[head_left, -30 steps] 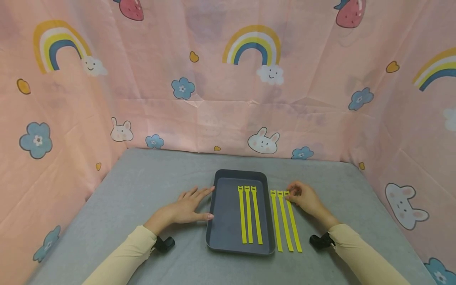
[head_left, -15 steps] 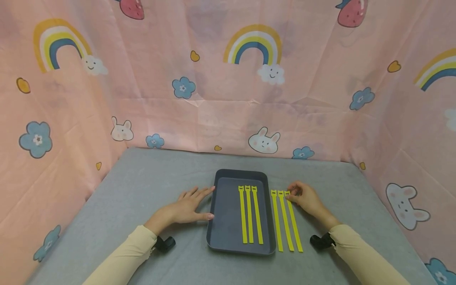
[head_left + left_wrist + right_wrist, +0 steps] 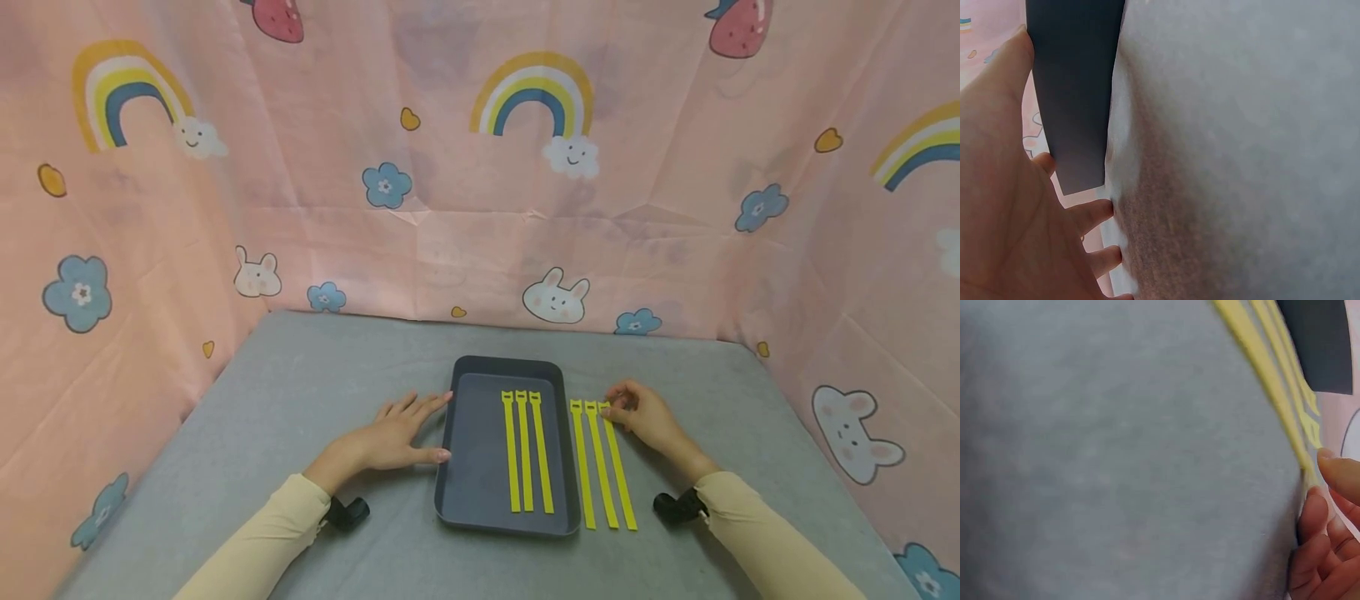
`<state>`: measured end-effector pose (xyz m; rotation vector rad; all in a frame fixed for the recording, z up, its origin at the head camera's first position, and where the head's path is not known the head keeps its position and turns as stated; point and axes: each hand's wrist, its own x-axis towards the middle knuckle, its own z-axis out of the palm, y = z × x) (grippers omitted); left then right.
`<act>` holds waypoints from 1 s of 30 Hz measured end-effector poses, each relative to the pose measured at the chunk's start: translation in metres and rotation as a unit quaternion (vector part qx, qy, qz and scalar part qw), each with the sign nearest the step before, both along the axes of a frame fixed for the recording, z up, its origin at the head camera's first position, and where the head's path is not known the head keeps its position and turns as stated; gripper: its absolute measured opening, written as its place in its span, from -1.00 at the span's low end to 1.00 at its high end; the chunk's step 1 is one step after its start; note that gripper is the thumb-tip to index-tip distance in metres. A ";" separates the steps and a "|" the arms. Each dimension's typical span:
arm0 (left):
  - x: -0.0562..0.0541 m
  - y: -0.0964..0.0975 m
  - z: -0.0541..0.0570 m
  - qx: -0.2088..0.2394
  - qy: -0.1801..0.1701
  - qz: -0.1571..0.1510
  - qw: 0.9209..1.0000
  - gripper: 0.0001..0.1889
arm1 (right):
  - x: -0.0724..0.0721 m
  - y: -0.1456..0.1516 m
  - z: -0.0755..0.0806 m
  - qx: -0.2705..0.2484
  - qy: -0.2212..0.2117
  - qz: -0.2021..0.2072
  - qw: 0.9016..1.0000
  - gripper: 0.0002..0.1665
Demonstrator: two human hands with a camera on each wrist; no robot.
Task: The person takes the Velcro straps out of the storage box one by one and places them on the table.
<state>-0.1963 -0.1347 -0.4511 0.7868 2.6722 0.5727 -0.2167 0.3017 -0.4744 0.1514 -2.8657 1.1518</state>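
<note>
My left hand (image 3: 386,437) lies spread at the left side of a dark grey tray (image 3: 476,450), its thumb and forefinger touching the rim. In the left wrist view, the fingers reach along the tray's outer wall (image 3: 1075,94). Three yellow slotted-head cable straps lie lengthwise in the tray's right half, among them a middle strap (image 3: 525,458). Beside the tray on the right, three more lie on the cloth. My right hand (image 3: 643,418) pinches the slotted head of the rightmost strap (image 3: 621,483) with thumb and forefinger. The right wrist view shows this strap (image 3: 1266,375) running flat from the fingertips.
Grey cloth (image 3: 337,358) covers the table. A pink patterned curtain (image 3: 450,250) encloses the back and both sides. Black wrist cameras, one at the left cuff (image 3: 347,514) and one at the right cuff (image 3: 675,506), sit just above the cloth.
</note>
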 end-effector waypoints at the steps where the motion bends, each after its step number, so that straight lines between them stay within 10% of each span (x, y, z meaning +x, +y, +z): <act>1: 0.000 0.000 0.000 0.000 -0.001 -0.001 1.000 -0.04 | -0.001 0.001 0.001 -0.003 0.000 -0.002 1.000 -0.68; 19: -0.002 -0.001 -0.001 0.001 -0.005 -0.002 1.000 -0.02 | 0.002 -0.008 0.072 -0.078 0.031 0.001 0.996 -0.54; 30: 0.000 0.001 0.000 0.002 -0.004 -0.002 1.000 -0.03 | 0.011 -0.038 0.073 -0.103 -0.003 0.034 0.994 -0.48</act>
